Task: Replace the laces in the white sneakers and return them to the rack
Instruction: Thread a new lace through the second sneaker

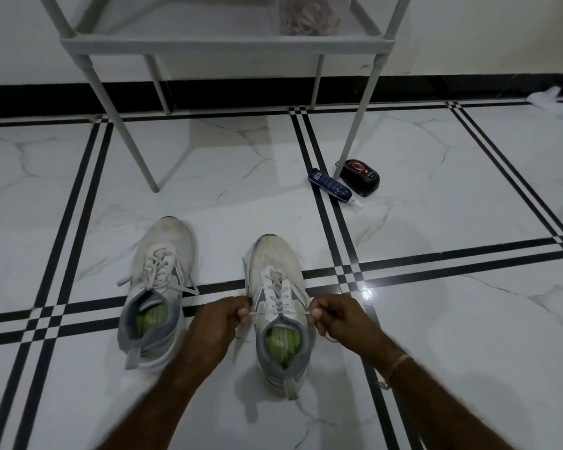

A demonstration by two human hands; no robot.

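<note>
On the rack shelf (228, 43), a clear tub (344, 14) of tangled strands (306, 16).

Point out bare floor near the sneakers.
Free: floor left of the left sneaker; the tile between the toes and the rack legs; floor right of the right sneaker. Crowded: by the rack's right leg, with blue tube and black case; the left hand fills the gap between sneakers.

No lettering can be read anywhere here. The blue tube (330, 187) and the black case (360, 177) carry markings too small to decipher.
</note>
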